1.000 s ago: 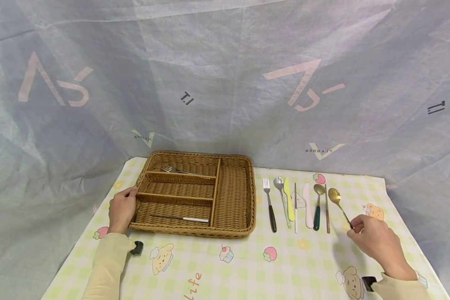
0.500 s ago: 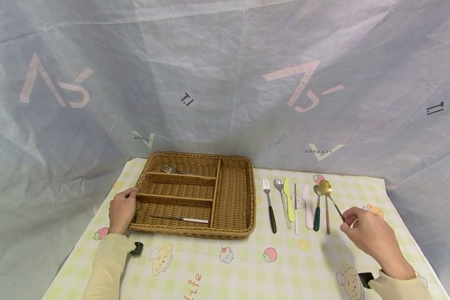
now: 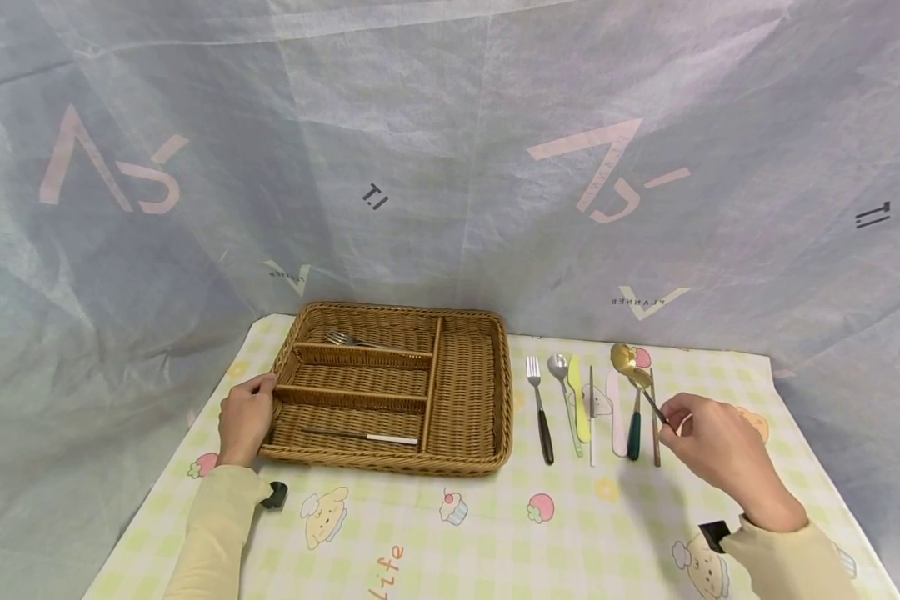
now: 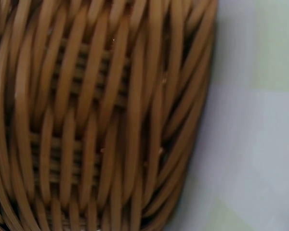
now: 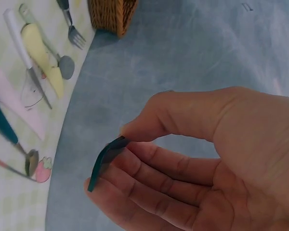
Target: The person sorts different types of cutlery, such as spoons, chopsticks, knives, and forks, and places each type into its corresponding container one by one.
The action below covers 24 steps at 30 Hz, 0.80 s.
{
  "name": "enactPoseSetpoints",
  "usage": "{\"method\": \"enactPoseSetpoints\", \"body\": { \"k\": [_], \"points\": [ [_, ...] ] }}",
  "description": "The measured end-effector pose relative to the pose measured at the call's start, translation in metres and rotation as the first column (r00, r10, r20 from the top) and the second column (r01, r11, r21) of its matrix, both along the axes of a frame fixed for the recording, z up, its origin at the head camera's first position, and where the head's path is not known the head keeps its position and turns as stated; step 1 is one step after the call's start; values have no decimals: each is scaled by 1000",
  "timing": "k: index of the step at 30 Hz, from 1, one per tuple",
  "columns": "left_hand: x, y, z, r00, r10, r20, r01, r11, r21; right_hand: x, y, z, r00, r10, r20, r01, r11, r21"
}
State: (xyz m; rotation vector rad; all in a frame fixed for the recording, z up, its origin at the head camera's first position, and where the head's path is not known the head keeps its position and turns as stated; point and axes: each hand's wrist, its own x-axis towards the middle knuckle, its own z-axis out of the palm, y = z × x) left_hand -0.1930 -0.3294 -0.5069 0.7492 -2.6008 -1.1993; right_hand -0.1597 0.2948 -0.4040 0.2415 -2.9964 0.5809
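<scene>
My right hand (image 3: 720,450) pinches the dark handle end of a gold spoon between thumb and fingers, above the table. The spoon's round gold bowl (image 3: 623,357) points away and to the left, passing over the green-handled spoon (image 3: 634,433). In the right wrist view, only the dark handle end (image 5: 106,156) shows at the fingertips. At the left, my left hand (image 3: 244,419) grips the left rim of a brown wicker cutlery tray (image 3: 468,463). The left wrist view is filled by the woven wall (image 4: 86,115); no fingers appear there.
A fork (image 3: 341,339) lies in the tray's back-left compartment, a white-handled chopstick (image 3: 390,439) in the front-left one. Right of the tray lie a black-handled fork (image 3: 544,437), a silver spoon (image 3: 558,367), a yellow knife (image 3: 579,408), a pink knife (image 3: 616,425) and chopsticks (image 3: 656,442).
My right hand has lifted the gold spoon from the row's right end and carried it left, over the brown chopstick and green-handled spoon. The left hand and tray have not moved.
</scene>
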Motion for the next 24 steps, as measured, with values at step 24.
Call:
{"method": "enactPoseSetpoints", "body": {
  "k": [24],
  "points": [
    [2,1,0,1000,-14,-18,14,1000,10,-26,-58,12,987,155,-52,-157,987,-41]
  ]
}}
